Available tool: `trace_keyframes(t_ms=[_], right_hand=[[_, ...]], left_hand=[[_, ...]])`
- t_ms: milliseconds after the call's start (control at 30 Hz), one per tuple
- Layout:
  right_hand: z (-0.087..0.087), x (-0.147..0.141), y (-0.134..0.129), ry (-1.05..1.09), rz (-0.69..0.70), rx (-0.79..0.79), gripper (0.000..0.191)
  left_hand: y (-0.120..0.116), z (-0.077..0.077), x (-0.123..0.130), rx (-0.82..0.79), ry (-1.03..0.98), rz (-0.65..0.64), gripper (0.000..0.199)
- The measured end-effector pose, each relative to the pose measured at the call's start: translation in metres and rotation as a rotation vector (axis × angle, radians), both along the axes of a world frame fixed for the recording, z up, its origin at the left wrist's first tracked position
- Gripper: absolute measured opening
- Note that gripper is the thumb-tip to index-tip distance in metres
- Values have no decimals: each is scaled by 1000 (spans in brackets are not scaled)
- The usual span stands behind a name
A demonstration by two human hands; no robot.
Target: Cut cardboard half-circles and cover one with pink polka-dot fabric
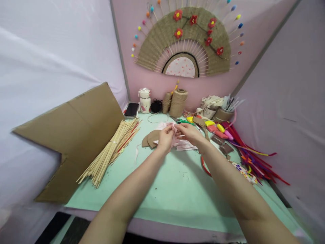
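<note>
Both hands meet over the middle of the table, pinching a piece of pale pink fabric (186, 145). My left hand (166, 137) is closed on its left side, fingertips near the top of the cloth. On the other side my right hand (188, 131) is closed on it too, with fingers curled. Part of the fabric hangs down and spreads on the table below my right hand. Just left of the cloth lie rounded brown cardboard pieces (153, 138), overlapping and partly covered. Red-handled scissors (205, 166) show beside my right forearm, mostly hidden.
A bundle of thin wooden sticks (109, 152) lies left, before a large cardboard sheet (73, 132). Twine spools (179, 103), a white jar (144, 101) and a phone (132, 109) stand behind. Clay packs (220, 134) and red pipe cleaners (256, 159) crowd the right. A decorated fan (157, 44) hangs behind.
</note>
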State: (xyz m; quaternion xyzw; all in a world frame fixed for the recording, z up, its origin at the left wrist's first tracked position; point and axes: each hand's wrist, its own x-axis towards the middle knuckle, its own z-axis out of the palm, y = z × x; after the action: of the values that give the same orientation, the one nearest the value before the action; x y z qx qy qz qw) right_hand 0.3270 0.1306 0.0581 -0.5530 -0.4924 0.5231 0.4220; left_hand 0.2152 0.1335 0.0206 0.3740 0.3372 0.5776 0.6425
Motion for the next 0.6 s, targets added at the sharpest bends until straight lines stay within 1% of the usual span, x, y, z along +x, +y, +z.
trace_keyframes(t_ms=[100,267,333,433,533,600], right_hand=[[-5,-4,1,24,-31,-12,13],[-3,-7,4,84,28,-52,11],[-1,-6,5,95,59,-82,9],[0,-5,7,87,86,-134,5],[-2,-6,9,39,60,-147,8],[-5,-7,13,-16,36,-126,10]], left_hand=[[-8,-5,0,52,-1,12,27],[-7,-6,-5,77,14,16,40],[-4,-9,-8,71,29,28,38],[2,-16,-12,50,48,46,29],[6,-23,-13,0,59,80,25],[8,-25,-13,-36,55,115,26]])
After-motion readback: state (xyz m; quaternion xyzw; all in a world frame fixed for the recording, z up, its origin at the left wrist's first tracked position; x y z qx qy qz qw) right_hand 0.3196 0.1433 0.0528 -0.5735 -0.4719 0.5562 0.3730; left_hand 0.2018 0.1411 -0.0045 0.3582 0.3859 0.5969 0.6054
